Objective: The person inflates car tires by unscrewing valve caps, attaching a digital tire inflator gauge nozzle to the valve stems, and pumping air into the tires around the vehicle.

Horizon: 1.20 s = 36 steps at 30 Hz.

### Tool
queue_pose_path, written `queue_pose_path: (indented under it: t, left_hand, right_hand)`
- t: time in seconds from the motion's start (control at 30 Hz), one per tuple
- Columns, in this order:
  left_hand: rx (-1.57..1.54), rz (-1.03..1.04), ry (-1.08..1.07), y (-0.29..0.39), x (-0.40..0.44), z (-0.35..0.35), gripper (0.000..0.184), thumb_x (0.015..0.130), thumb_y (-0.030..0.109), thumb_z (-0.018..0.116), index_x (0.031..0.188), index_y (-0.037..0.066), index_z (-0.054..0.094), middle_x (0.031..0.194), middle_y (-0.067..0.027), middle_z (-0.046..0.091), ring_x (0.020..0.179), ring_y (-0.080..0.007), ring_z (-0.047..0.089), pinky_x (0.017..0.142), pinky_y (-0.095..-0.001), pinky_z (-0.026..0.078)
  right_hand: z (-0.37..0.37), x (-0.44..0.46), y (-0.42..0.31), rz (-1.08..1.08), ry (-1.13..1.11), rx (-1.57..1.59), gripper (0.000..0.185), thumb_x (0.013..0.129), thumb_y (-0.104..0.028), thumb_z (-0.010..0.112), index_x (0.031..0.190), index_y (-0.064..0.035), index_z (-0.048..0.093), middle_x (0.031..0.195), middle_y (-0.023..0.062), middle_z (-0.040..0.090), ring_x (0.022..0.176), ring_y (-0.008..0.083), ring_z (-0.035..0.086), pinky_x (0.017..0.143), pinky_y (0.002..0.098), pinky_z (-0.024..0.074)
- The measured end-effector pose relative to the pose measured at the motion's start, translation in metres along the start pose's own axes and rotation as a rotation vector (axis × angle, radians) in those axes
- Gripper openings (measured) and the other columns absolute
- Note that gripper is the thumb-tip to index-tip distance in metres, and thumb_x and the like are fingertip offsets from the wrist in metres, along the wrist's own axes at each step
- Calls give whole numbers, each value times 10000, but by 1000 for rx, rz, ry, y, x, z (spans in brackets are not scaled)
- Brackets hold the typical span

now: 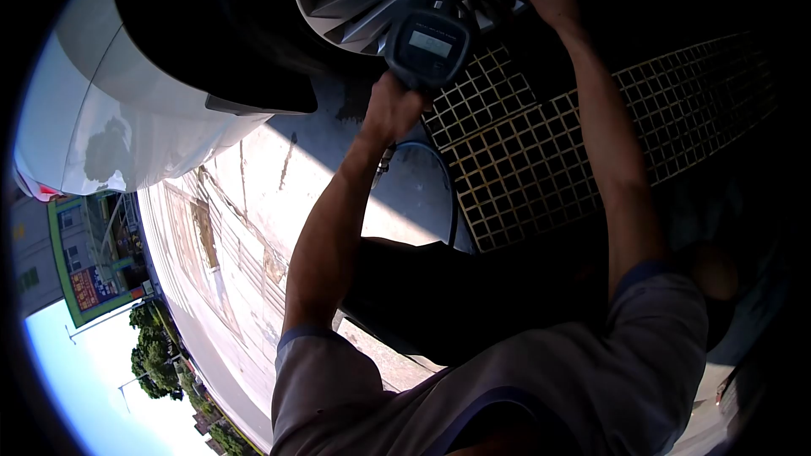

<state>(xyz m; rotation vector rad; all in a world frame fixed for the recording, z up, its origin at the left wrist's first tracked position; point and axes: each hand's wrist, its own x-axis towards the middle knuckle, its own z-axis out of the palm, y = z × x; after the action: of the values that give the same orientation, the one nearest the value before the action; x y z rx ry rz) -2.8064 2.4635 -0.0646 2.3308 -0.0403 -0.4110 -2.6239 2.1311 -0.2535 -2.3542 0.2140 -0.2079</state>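
Note:
My left hand is closed round the grip of a digital tyre inflator gauge, its lit display facing me. The gauge is in front of the lower part of a silver multi-spoke car wheel. A metal hose coupling hangs below this hand, and a blue hose curves away from it. At the wheel's right edge, my right hand has its fingers bent in towards the rim. Deep shadow hides its fingertips and whatever they hold.
A white car body curves round the wheel on the left. Under the right arm lies a floor grating. Sunlit concrete stretches to the lower left, with a building and trees beyond. Much of the right side is dark.

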Motion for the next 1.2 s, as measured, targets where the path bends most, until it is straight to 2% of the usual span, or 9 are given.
queue_pose_path:
  t: [0.13,0.27,0.37,0.47,0.57,0.67,0.83,0.97,1.2]
  left_hand:
    - [20,46,1,2,-2,-3,306,782,90,660,1044,-47,739,876,-181,769,846,-240,747,783,-371,566]
    - [-23,14,1,4,-4,-1,288,746,103,610,982,-32,707,827,-194,726,809,-271,717,776,-387,551]
    - [-62,20,14,0,-6,-1,294,750,86,605,998,-42,697,830,-182,728,805,-260,711,770,-377,550]
    - [-91,29,4,-6,-3,0,289,763,65,617,1010,-58,700,842,-174,741,808,-247,719,764,-369,557]
    - [-88,-23,2,-5,-2,2,287,774,49,634,1026,-71,705,859,-173,754,821,-234,730,763,-367,565]
    - [-94,-54,-16,-3,-1,1,308,748,44,637,1034,-66,668,872,-177,743,837,-246,719,779,-371,552]
    - [-101,-28,-22,-7,1,2,334,746,44,636,1060,-68,662,886,-183,745,847,-252,723,793,-371,555]
    - [-75,34,36,-7,-2,4,272,763,57,626,982,-61,737,824,-157,756,792,-223,732,744,-358,566]
    - [-96,51,27,-3,-4,3,240,748,60,619,928,-52,730,790,-139,738,760,-208,709,724,-350,552]
  right_hand:
    - [2,6,3,6,-4,-29,530,1047,-538,496,1146,-72,729,857,179,698,737,379,679,626,553,533]
    - [6,13,10,-2,-2,-76,546,1046,-559,498,1067,-68,738,822,179,688,718,374,674,605,547,524]
    - [10,14,16,15,-60,-53,531,1049,-555,504,994,-77,727,749,144,648,632,333,627,553,533,482]
    - [17,17,20,-49,56,-79,495,1067,-543,491,942,-114,703,660,82,554,526,259,512,495,497,405]
    - [13,12,22,-38,-10,-59,458,1083,-530,477,963,-144,693,621,41,472,481,209,408,470,467,341]
    - [14,8,21,-66,33,-35,445,1090,-534,465,1002,-161,693,610,27,434,474,192,369,465,453,315]
    - [5,4,9,-6,2,-77,476,1076,-533,472,1063,-117,702,660,74,539,514,230,483,494,475,388]
    - [-5,0,-1,26,-38,-84,504,1064,-534,474,1091,-84,700,733,115,620,572,270,570,537,502,450]
    - [-4,0,-1,27,-33,-57,491,1065,-537,472,1091,-104,701,742,121,618,580,275,576,537,495,450]
